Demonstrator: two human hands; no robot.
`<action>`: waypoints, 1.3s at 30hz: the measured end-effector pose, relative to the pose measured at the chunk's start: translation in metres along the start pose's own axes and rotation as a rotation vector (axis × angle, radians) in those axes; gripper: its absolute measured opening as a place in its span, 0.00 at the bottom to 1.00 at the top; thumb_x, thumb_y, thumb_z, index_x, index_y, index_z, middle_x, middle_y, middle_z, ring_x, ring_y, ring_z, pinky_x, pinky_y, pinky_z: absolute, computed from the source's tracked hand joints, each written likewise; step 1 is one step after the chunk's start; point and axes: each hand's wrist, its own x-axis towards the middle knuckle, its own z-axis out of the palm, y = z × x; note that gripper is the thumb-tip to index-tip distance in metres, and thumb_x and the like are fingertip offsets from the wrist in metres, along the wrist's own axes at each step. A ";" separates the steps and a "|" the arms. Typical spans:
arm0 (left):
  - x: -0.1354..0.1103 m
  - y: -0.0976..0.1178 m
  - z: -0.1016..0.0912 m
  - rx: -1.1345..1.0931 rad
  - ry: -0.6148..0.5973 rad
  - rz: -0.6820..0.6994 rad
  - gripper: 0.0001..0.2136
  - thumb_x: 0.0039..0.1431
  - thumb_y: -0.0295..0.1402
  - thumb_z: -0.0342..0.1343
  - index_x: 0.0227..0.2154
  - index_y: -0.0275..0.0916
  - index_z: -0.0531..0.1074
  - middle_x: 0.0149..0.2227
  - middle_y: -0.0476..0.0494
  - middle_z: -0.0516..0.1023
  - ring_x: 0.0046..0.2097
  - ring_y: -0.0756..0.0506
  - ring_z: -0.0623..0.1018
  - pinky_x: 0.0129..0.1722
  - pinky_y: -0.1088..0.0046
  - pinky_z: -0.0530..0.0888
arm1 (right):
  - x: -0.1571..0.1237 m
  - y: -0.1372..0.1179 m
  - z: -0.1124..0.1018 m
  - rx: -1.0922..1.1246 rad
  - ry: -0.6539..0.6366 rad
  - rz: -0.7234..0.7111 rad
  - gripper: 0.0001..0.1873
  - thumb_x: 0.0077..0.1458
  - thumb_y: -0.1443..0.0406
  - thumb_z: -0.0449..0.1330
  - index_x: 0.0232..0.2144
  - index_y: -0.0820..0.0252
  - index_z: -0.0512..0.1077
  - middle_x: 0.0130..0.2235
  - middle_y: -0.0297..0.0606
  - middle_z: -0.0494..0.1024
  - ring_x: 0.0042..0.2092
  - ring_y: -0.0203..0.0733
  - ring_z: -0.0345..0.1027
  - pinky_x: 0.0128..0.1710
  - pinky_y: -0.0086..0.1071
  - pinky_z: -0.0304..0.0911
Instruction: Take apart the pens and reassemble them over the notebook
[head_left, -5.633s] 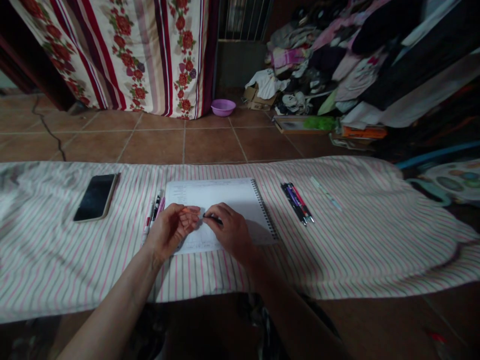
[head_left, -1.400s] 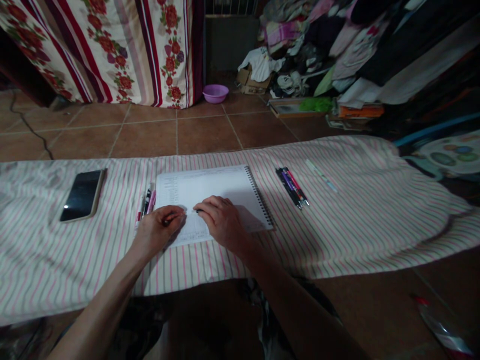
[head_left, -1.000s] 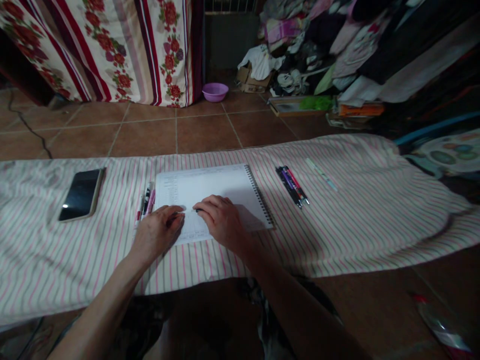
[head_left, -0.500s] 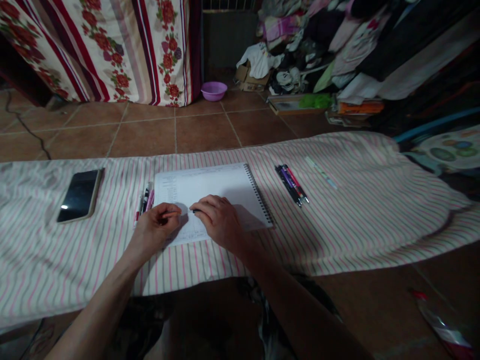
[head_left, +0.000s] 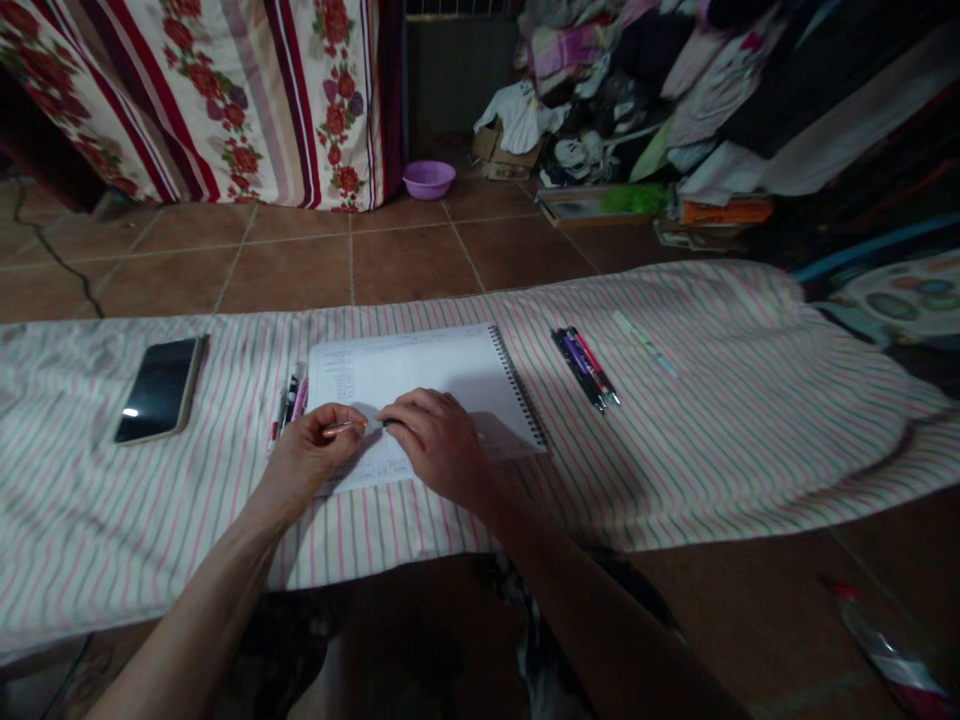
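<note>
My left hand [head_left: 306,446] pinches a slim orange, pen-like piece [head_left: 339,428] between thumb and fingers, over the near-left part of an open spiral notebook [head_left: 420,360]. Facing it, my right hand [head_left: 439,435] is closed on a small dark, pen-like piece [head_left: 391,422], mostly hidden by the fingers. The two fingertips almost meet, with a narrow gap between them. Handwriting runs down the page's left side and along its edges. Beside my left hand lie several pens [head_left: 291,398], partly covered by the wrist.
A striped cloth [head_left: 712,430] covers the low table. On it lie a phone [head_left: 159,390] at the left, several pens [head_left: 585,368] right of the notebook, and a pale pen [head_left: 643,343] farther right. A purple basin [head_left: 429,180] and a bottle [head_left: 892,650] are on the tiled floor.
My left fingertips have shifted slightly right, closer to my right hand, and the orange piece has turned a little in them. My right hand has hardly moved.
</note>
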 end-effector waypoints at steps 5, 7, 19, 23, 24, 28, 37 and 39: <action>0.001 -0.003 -0.001 0.035 0.011 0.009 0.08 0.41 0.34 0.58 0.25 0.35 0.70 0.20 0.54 0.65 0.21 0.56 0.61 0.20 0.80 0.56 | 0.000 -0.003 0.001 0.054 0.048 0.087 0.07 0.53 0.71 0.54 0.34 0.59 0.71 0.35 0.37 0.74 0.39 0.39 0.67 0.42 0.33 0.60; 0.001 -0.004 -0.002 0.038 0.003 -0.003 0.08 0.41 0.34 0.58 0.25 0.35 0.70 0.20 0.54 0.65 0.21 0.56 0.61 0.20 0.80 0.56 | 0.001 -0.003 0.002 0.079 0.065 0.117 0.07 0.51 0.71 0.54 0.33 0.59 0.70 0.34 0.37 0.73 0.37 0.37 0.67 0.40 0.31 0.61; 0.004 -0.010 -0.002 0.051 -0.041 0.033 0.09 0.41 0.35 0.59 0.25 0.35 0.70 0.20 0.53 0.67 0.21 0.55 0.63 0.20 0.80 0.58 | -0.001 0.005 0.011 0.002 0.051 0.044 0.05 0.48 0.70 0.58 0.30 0.58 0.72 0.32 0.35 0.74 0.35 0.37 0.68 0.38 0.31 0.60; 0.003 -0.009 0.001 0.038 -0.064 0.016 0.11 0.40 0.37 0.59 0.25 0.35 0.69 0.20 0.53 0.67 0.21 0.55 0.63 0.20 0.80 0.59 | -0.001 0.002 0.010 -0.041 0.073 0.036 0.06 0.46 0.71 0.58 0.29 0.58 0.71 0.31 0.34 0.73 0.35 0.37 0.67 0.38 0.32 0.59; 0.002 -0.008 0.002 0.037 -0.065 0.013 0.11 0.40 0.37 0.59 0.25 0.35 0.69 0.20 0.53 0.67 0.21 0.55 0.62 0.20 0.80 0.58 | 0.000 0.001 0.009 -0.041 0.076 0.040 0.05 0.46 0.71 0.57 0.28 0.58 0.71 0.31 0.34 0.73 0.35 0.37 0.67 0.38 0.32 0.58; 0.000 -0.005 0.005 0.039 -0.060 0.044 0.10 0.40 0.36 0.59 0.25 0.35 0.70 0.21 0.53 0.68 0.21 0.55 0.63 0.20 0.80 0.58 | 0.002 0.000 0.006 -0.014 0.084 0.046 0.05 0.46 0.71 0.57 0.27 0.58 0.70 0.31 0.34 0.73 0.35 0.37 0.67 0.37 0.31 0.58; 0.000 -0.005 0.007 0.026 -0.051 0.033 0.13 0.39 0.39 0.60 0.25 0.35 0.70 0.20 0.53 0.68 0.21 0.55 0.63 0.20 0.80 0.59 | 0.001 0.001 0.006 -0.045 0.062 0.013 0.06 0.46 0.72 0.57 0.29 0.58 0.70 0.32 0.34 0.74 0.36 0.37 0.66 0.39 0.32 0.57; 0.000 -0.006 0.006 0.029 -0.056 0.043 0.13 0.39 0.39 0.60 0.25 0.35 0.70 0.20 0.52 0.68 0.21 0.55 0.64 0.19 0.80 0.60 | 0.001 0.002 0.007 -0.050 0.055 0.007 0.06 0.46 0.71 0.57 0.29 0.58 0.70 0.32 0.34 0.74 0.36 0.37 0.66 0.39 0.32 0.56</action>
